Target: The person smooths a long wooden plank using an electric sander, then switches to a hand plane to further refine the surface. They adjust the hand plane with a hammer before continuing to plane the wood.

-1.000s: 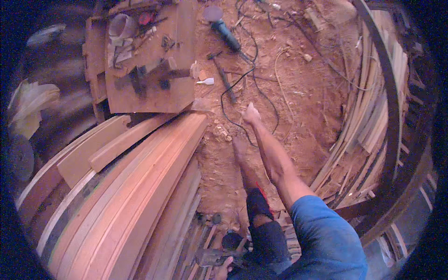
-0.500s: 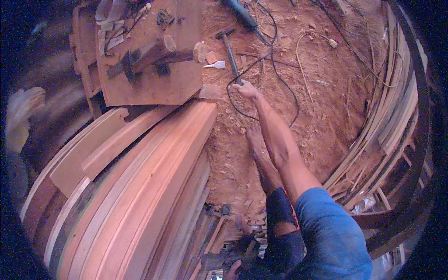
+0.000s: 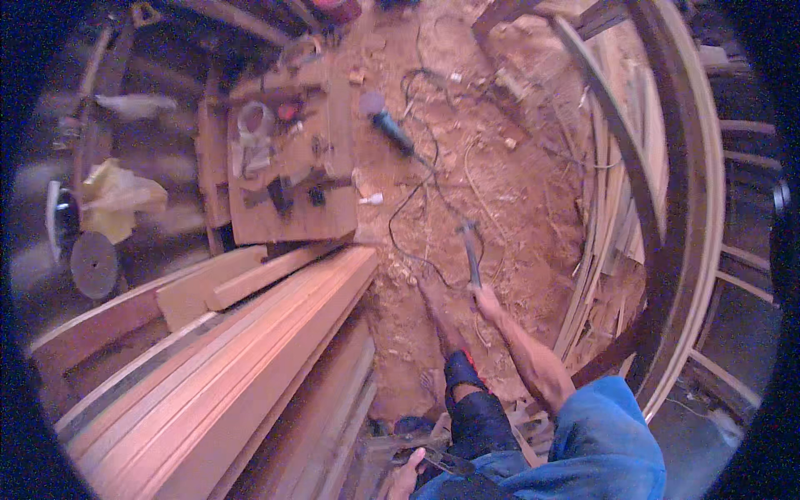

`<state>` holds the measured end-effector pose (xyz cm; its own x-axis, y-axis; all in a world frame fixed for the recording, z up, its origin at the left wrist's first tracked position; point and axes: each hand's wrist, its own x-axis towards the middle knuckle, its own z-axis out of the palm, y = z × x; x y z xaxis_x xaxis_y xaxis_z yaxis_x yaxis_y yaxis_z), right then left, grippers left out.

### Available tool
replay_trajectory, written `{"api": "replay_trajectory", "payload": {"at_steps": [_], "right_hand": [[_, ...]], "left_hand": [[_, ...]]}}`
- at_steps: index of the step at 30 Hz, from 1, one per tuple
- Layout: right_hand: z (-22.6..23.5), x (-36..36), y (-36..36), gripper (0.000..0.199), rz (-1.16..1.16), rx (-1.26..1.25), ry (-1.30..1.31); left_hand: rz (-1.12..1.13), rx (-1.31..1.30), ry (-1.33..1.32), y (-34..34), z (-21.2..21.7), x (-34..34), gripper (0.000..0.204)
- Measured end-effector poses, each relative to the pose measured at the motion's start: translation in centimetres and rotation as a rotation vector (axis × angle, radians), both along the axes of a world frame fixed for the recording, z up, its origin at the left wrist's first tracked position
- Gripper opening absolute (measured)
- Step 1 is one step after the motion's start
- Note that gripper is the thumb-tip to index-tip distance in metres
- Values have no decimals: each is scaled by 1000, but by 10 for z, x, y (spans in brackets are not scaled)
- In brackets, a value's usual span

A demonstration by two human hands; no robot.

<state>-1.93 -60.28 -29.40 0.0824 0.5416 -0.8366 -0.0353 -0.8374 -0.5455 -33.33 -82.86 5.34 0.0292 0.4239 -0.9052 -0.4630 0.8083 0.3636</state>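
Note:
My right hand [image 3: 483,300] is closed around the handle of a hammer [image 3: 473,258], whose head points away from me over the dusty floor. A loop of black cord runs beside the hammer. Low in the picture, my left hand [image 3: 406,477] is closed, thumb on top, on a dark, long tool [image 3: 450,463] lying close to my body. Its kind is hard to tell, as shadow and my clothing hide most of it. My bare leg [image 3: 442,321] stretches forward between the two hands.
Long planks [image 3: 275,358] are stacked at the left, beside a wooden workbench [image 3: 292,225] bearing tools. On the shavings-covered floor lie an angle grinder [image 3: 392,132] with its cord and a small white bottle [image 3: 371,199]. Thin strips [image 3: 596,267] and a curved wooden frame [image 3: 696,208] stand right.
My right hand has brought the hammer nearer to me, away from the bottle and bench. The view has shifted, showing more of the bench and the grinder. My left hand stays low, near my body.

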Motion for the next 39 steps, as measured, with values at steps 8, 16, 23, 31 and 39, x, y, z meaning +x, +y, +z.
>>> {"api": "replay_trajectory", "payload": {"at_steps": [8,16,23,31,39], "right_hand": [[242,12,-204,27,-54,401,-494],[488,-26,-294,21,-483,602,-223],[662,-29,-369,32,-242,1189,-65],[746,-21,-439,29,34,1239,-24],[748,68,-506,35,335,1358,-165]], "left_hand": [[-868,920,1311,47,55,-48,52],[-485,1619,1297,21,167,-16,56],[-467,1878,1124,0,304,26,74],[-594,2081,1002,-71,355,73,79],[-708,2173,1060,-134,373,156,86]]}}
